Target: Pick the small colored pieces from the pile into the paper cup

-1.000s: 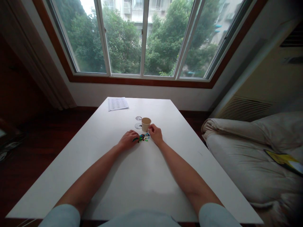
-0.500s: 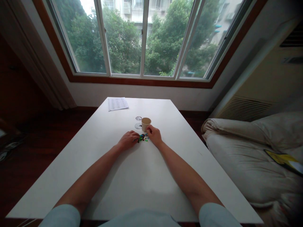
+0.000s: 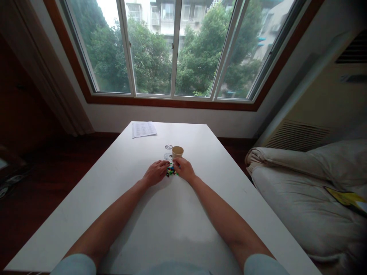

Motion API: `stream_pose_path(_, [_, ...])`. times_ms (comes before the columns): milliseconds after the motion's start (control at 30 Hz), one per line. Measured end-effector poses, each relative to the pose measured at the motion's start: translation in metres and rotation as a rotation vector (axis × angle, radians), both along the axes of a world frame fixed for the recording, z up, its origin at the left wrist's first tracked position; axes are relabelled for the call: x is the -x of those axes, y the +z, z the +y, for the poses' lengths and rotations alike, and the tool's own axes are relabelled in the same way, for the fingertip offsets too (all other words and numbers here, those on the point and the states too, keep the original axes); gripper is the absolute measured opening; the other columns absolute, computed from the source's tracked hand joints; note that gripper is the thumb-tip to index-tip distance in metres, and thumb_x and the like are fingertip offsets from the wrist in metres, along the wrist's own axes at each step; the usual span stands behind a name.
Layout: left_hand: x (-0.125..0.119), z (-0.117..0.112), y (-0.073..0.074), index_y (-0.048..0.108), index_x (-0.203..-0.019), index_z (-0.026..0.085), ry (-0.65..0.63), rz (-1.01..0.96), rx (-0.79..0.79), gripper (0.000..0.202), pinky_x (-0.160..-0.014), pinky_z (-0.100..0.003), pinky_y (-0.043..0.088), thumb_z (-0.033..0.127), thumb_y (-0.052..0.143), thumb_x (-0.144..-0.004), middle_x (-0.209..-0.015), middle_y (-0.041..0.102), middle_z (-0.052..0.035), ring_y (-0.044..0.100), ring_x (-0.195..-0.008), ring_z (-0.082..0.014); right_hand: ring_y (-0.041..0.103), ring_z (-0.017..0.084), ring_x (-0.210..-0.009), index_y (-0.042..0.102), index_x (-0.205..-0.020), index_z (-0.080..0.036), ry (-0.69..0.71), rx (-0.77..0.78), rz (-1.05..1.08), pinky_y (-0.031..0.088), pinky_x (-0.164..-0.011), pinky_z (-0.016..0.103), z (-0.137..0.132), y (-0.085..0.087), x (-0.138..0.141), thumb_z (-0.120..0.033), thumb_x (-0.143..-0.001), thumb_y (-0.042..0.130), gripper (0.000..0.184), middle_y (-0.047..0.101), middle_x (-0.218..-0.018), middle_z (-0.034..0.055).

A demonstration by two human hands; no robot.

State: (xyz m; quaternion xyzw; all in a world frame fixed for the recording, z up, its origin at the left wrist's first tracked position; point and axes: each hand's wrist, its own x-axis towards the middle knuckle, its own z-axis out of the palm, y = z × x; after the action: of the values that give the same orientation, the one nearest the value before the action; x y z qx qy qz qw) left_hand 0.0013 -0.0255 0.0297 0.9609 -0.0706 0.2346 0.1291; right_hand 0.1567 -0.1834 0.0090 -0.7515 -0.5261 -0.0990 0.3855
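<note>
A small heap of coloured beads [image 3: 171,171] lies on the white table [image 3: 160,214]. My left hand [image 3: 155,172] rests on the table just left of the heap, fingers curled loosely toward it. My right hand [image 3: 185,169] sits just right of the heap, its fingers bent over the beads' edge. Both hands cup the heap from either side and hide part of it. A tan paper cup [image 3: 177,152] stands upright just beyond my right hand. Whether either hand pinches a bead is too small to see.
Two small clear round lids [image 3: 168,151] lie left of the cup. A printed sheet of paper [image 3: 143,129] lies at the table's far left corner. A bed with pale bedding [image 3: 309,183] stands to the right, and a wide window fills the far wall.
Both hands have drawn closer together around the beads, and the heap looks tighter. My right hand came down from beside the cup. The view tilted slightly.
</note>
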Motion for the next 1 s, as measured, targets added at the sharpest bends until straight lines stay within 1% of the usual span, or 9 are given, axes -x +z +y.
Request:
stream_pose_path(100, [0.001, -0.001, 0.002, 0.063, -0.129, 0.026, -0.004, 0.007, -0.014, 0.039, -0.103, -0.043, 0.048, 0.017, 0.044, -0.096, -0.133, 0.061, -0.0079, 0.058, -0.116, -0.023, 0.06, 0.02, -0.09, 0.066, -0.111, -0.023, 0.018, 0.008, -0.014, 0.046, -0.084, 0.031, 0.001, 0.0, 0.0, -0.025, -0.088, 0.057, 0.024, 0.067, -0.09, 0.0046])
stream_pose_path(200, [0.001, -0.002, 0.003, 0.061, -0.132, 0.027, -0.02, 0.015, -0.01, 0.042, -0.105, -0.044, 0.047, 0.015, 0.045, -0.095, -0.136, 0.059, -0.0074, 0.056, -0.118, -0.0233, 0.06, 0.021, -0.092, 0.067, -0.108, -0.023, 0.019, 0.026, -0.03, 0.046, -0.086, 0.032, 0.002, 0.002, 0.001, -0.026, -0.091, 0.056, 0.021, 0.068, -0.093, 0.0055])
stream_pose_path(367, [0.001, 0.001, 0.001, 0.059, -0.134, 0.028, -0.027, 0.016, -0.005, 0.047, -0.106, -0.044, 0.047, 0.012, 0.046, -0.093, -0.14, 0.057, -0.0067, 0.055, -0.12, -0.0233, 0.059, 0.021, -0.092, 0.068, -0.101, -0.023, 0.018, 0.033, -0.055, 0.045, -0.085, 0.031, 0.002, 0.004, 0.003, -0.026, -0.092, 0.056, 0.015, 0.067, -0.093, 0.0059])
stream_pose_path(533, [0.001, 0.004, -0.002, 0.056, -0.138, 0.029, -0.04, -0.02, 0.033, 0.05, -0.107, -0.044, 0.047, 0.011, 0.044, -0.093, -0.143, 0.054, -0.0057, 0.053, -0.124, -0.0221, 0.059, 0.02, -0.089, 0.067, -0.1, -0.023, -0.001, -0.003, -0.06, 0.044, -0.083, 0.03, 0.001, 0.004, 0.002, -0.027, -0.093, 0.053, 0.016, 0.066, -0.09, 0.0057])
stream_pose_path(633, [0.0, 0.004, -0.004, 0.059, -0.134, 0.028, -0.019, -0.043, 0.065, 0.045, -0.106, -0.044, 0.048, 0.013, 0.045, -0.094, -0.139, 0.057, -0.0075, 0.055, -0.123, -0.0219, 0.058, 0.019, -0.084, 0.067, -0.101, -0.022, -0.069, -0.048, -0.03, 0.044, -0.08, 0.029, 0.001, 0.003, 0.001, -0.029, -0.093, 0.052, 0.019, 0.066, -0.088, 0.0055])
stream_pose_path(767, [-0.002, 0.006, -0.008, 0.066, -0.123, 0.026, 0.017, -0.035, 0.08, 0.035, -0.103, -0.043, 0.05, 0.018, 0.047, -0.095, -0.127, 0.064, -0.0086, 0.058, -0.117, -0.0214, 0.055, 0.017, -0.072, 0.067, -0.103, -0.022, -0.211, -0.107, 0.054, 0.042, -0.071, 0.026, 0.003, 0.004, 0.0, -0.037, -0.094, 0.05, 0.025, 0.062, -0.078, 0.0026])
stream_pose_path(867, [-0.004, 0.008, -0.013, 0.07, -0.116, 0.026, 0.03, -0.006, 0.085, 0.031, -0.102, -0.04, 0.049, 0.019, 0.047, -0.096, -0.121, 0.067, -0.0076, 0.059, -0.114, -0.0205, 0.053, 0.016, -0.066, 0.067, -0.103, -0.022, -0.282, -0.161, 0.1, 0.04, -0.067, 0.025, 0.005, 0.007, 0.0, -0.039, -0.093, 0.048, 0.027, 0.058, -0.07, 0.0002])
stream_pose_path(1000, [-0.005, 0.01, -0.017, 0.07, -0.115, 0.025, 0.041, 0.017, 0.105, 0.031, -0.101, -0.038, 0.048, 0.019, 0.046, -0.096, -0.117, 0.069, -0.0067, 0.059, -0.112, -0.0198, 0.05, 0.014, -0.061, 0.065, -0.103, -0.021, -0.36, -0.237, 0.167, 0.039, -0.063, 0.024, 0.005, 0.015, 0.0, -0.041, -0.093, 0.047, 0.029, 0.054, -0.066, -0.0022])
